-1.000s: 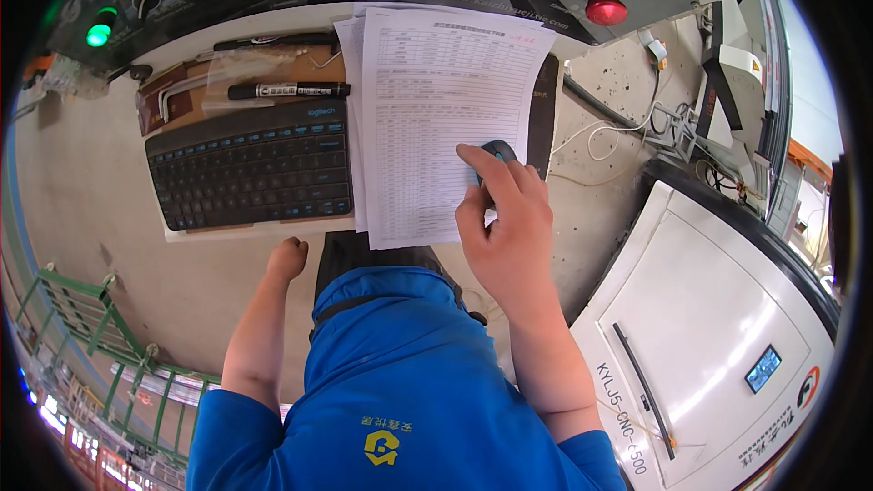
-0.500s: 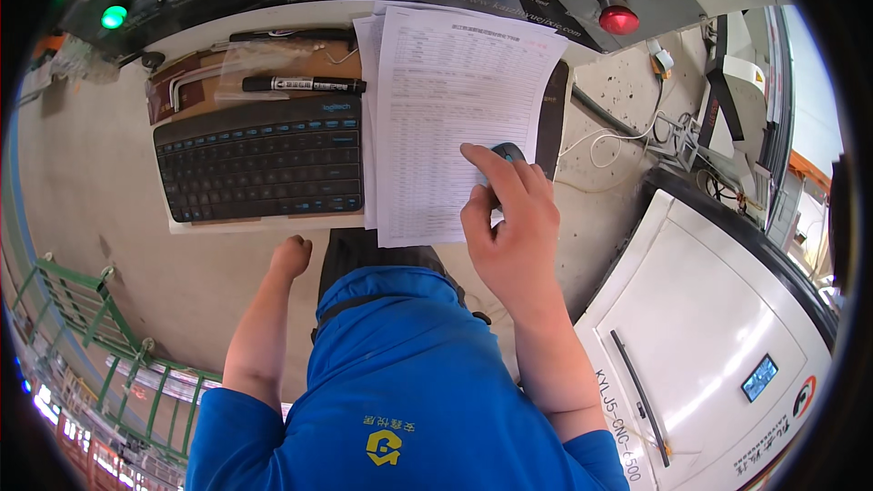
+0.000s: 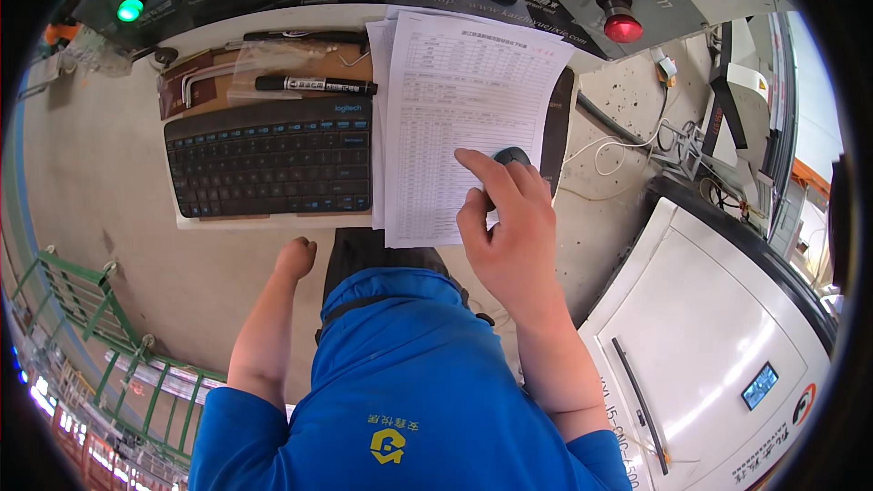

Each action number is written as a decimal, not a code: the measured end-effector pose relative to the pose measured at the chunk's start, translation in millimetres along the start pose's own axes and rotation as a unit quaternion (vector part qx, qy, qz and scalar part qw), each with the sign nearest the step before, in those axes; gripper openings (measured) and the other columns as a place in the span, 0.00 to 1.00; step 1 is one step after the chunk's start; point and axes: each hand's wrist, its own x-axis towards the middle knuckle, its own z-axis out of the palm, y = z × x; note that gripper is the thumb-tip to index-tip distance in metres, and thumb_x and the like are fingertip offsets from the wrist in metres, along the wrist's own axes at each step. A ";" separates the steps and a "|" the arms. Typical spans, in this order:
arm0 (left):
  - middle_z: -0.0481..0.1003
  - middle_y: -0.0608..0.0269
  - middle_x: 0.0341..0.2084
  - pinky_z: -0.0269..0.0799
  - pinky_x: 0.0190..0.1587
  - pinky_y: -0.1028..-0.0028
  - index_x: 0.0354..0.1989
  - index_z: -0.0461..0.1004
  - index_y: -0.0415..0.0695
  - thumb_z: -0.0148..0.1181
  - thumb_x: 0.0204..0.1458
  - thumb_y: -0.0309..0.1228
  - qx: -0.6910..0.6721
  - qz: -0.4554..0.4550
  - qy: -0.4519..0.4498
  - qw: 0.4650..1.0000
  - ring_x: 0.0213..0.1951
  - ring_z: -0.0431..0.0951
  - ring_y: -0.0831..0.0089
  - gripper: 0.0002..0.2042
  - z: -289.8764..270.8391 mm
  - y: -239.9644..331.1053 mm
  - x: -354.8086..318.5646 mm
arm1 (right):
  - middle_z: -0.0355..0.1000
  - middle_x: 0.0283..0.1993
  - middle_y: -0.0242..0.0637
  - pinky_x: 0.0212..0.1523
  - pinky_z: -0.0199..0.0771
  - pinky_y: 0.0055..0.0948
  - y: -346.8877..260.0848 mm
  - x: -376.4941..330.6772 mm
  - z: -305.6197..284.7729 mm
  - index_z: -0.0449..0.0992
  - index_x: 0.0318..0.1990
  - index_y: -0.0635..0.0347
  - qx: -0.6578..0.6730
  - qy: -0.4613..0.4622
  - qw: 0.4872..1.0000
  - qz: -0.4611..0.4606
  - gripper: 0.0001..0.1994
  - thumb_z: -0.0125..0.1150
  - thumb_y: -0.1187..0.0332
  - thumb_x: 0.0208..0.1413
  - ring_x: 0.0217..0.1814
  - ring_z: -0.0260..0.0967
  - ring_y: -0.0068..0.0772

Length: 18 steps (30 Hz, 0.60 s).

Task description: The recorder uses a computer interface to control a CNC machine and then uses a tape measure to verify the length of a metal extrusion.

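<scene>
The right hand (image 3: 509, 232) covers a dark mouse (image 3: 511, 156), fingers curled over it; only the mouse's far end shows. It sits at the right edge of the printed sheets (image 3: 455, 118), right of the keyboard (image 3: 271, 156). The left hand (image 3: 296, 259) hangs fisted near the surface (image 3: 100, 164) edge, grip contents hidden.

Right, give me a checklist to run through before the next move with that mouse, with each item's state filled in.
1. Right hand rests on the mouse: ok.
2. Mouse clear of the printed sheets: not ok, the stack lies right against it and the hand overlaps the paper.
3. Left hand free: ok, closed in a fist below the keyboard, holding nothing visible.
4. Keyboard unobstructed: ok.
5. Black marker lies off the keys: ok.
6. Mouse button pressed: cannot tell.
</scene>
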 end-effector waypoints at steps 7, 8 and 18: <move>0.80 0.39 0.42 0.74 0.53 0.49 0.41 0.80 0.38 0.48 0.61 0.43 -0.007 -0.002 0.004 1.000 0.47 0.78 0.39 0.20 0.6 1.7 0.7 | 0.68 0.29 0.37 0.40 0.66 0.35 -2.2 -0.1 -2.3 0.79 0.50 0.57 0.012 0.008 1.000 0.007 0.18 0.56 0.81 0.51 0.33 0.65 0.36; 0.80 0.39 0.42 0.74 0.53 0.49 0.41 0.80 0.38 0.48 0.61 0.43 -0.007 -0.002 0.006 1.000 0.47 0.78 0.39 0.20 0.4 1.6 0.6 | 0.68 0.29 0.37 0.40 0.66 0.35 -2.5 -1.0 -3.2 0.79 0.50 0.57 0.014 0.007 1.000 0.003 0.18 0.56 0.81 0.51 0.33 0.64 0.36; 0.80 0.40 0.44 0.73 0.55 0.51 0.46 0.80 0.40 0.48 0.61 0.43 0.037 -0.016 -0.014 0.999 0.49 0.79 0.42 0.21 2.3 -7.2 -16.2 | 0.67 0.28 0.37 0.42 0.65 0.38 -17.3 -40.4 -4.1 0.79 0.50 0.56 0.034 0.003 0.999 0.020 0.18 0.58 0.80 0.51 0.34 0.64 0.39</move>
